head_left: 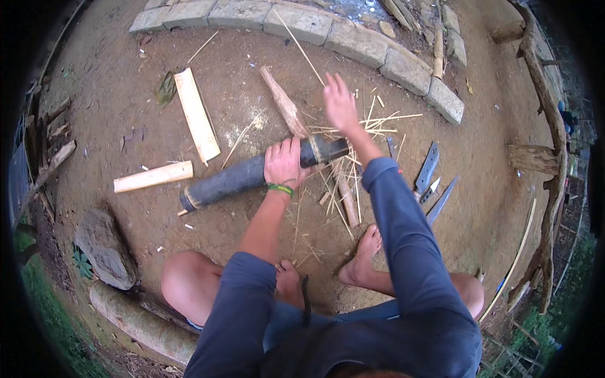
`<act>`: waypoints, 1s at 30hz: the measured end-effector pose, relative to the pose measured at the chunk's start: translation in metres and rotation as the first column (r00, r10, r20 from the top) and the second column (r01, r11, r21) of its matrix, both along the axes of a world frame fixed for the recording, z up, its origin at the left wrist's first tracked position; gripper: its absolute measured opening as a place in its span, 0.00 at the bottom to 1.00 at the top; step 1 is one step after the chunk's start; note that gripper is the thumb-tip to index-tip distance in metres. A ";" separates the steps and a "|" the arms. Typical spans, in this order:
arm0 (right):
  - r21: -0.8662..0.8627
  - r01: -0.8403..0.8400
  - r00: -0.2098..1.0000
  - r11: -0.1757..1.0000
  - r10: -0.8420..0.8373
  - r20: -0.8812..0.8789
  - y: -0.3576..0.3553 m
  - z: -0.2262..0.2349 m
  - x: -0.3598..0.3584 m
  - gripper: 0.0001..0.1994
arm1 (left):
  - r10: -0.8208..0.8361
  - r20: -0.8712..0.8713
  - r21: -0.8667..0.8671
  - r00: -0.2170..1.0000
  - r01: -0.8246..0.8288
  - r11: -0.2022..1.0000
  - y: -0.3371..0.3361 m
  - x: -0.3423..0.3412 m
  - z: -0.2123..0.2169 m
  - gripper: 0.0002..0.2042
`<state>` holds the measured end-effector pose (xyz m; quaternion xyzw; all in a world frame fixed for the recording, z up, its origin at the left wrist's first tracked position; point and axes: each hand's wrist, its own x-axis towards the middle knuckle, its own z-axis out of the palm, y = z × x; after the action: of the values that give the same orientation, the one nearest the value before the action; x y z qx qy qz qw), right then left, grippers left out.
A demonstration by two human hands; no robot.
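Observation:
My left hand (283,162) is wrapped round a thick, dark bamboo tube (230,183), which lies slanted in front of me over a wooden stick. A pale band rings the tube near its right end, where a narrower dark piece (338,148) sticks out. My right hand (340,106) is raised beyond that end, its fingers stretched out and slightly blurred. A long thin bamboo strip (296,43) runs up to the edge of this hand; I cannot tell whether they touch. Many thin pale splints (378,123) lie scattered below the right forearm.
Two split bamboo halves (196,116) lie at left, near a large rock (106,249). To the right are a dark sheath (428,165), a small knife (431,189) and a longer blade (443,199). A curved stone border (296,24) crosses the far side.

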<state>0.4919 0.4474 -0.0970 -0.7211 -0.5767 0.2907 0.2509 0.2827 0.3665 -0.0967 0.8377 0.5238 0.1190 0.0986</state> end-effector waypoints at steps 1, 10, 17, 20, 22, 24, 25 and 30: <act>0.023 0.033 0.987 0.999 -0.029 -0.157 0.006 0.022 0.009 0.31 | 0.007 -0.014 -0.012 1.000 -0.007 1.000 0.000 -0.001 -0.002 0.41; -0.514 -0.442 0.896 0.735 0.392 -0.209 -0.051 0.038 0.056 0.27 | -0.001 0.034 0.038 0.999 -0.001 0.999 -0.006 0.005 0.003 0.41; -0.591 -0.347 0.908 0.729 0.420 -0.015 -0.054 0.051 0.037 0.23 | 0.008 0.052 0.049 0.999 -0.011 0.999 -0.007 0.003 0.004 0.42; -0.457 -0.227 0.890 0.860 0.374 0.262 -0.085 0.054 0.012 0.22 | 0.024 0.026 0.024 0.999 -0.025 0.999 -0.009 0.006 0.003 0.43; -0.246 -0.143 0.882 0.959 0.236 0.407 -0.111 0.045 0.000 0.21 | 0.028 0.000 0.013 1.000 -0.028 1.000 -0.010 0.005 0.003 0.42; -0.140 -0.252 0.872 0.957 0.288 0.396 -0.112 0.051 0.002 0.23 | 0.022 -0.021 0.017 1.000 -0.022 1.000 -0.008 0.005 0.002 0.41; -0.142 -0.311 0.865 0.940 0.342 0.367 -0.106 0.051 0.011 0.23 | 0.022 -0.045 0.016 0.999 -0.021 1.000 -0.009 0.005 0.002 0.41; -0.205 -0.259 0.859 0.944 0.322 0.397 -0.109 0.053 0.010 0.27 | 0.022 -0.020 0.008 1.000 -0.022 1.000 -0.011 0.009 0.002 0.42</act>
<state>0.5022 0.3379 -0.0444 -0.6875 -0.6973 0.2019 0.0195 0.2918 0.3559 -0.0949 0.8336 0.5333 0.1137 0.0887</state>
